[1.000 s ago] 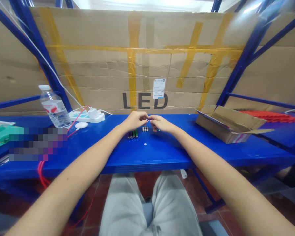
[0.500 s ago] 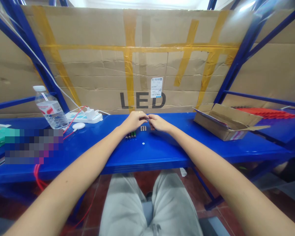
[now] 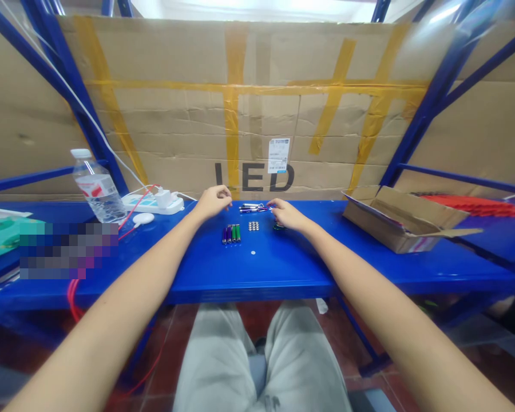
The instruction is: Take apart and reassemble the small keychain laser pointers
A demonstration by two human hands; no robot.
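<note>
On the blue table, my left hand point(image 3: 216, 201) hovers at the back with fingers loosely curled and apart, nothing visible in it. My right hand point(image 3: 285, 214) has its fingertips at the right end of several slim silver and purple metal pieces point(image 3: 253, 208), fingers partly spread; whether they touch is too small to tell. Something dark green shows under that palm, mostly hidden. Between and in front of my hands, several purple and green tubes point(image 3: 231, 234) lie side by side. Right of them sits a small grid of silver button cells point(image 3: 253, 226). Nearer me is a small white disc point(image 3: 253, 252).
To the left stand a water bottle point(image 3: 96, 189), a white power strip point(image 3: 154, 201) with a plug, a round white charger point(image 3: 143, 218) and red cables. An open cardboard box point(image 3: 405, 220) is on the right, before red sheets point(image 3: 476, 205). A large cardboard panel point(image 3: 175, 126) closes off the back.
My hands were together at the back centre; now they are apart, the left moved left and the right slightly right. The slim metal pieces and the tubes have come into full view.
</note>
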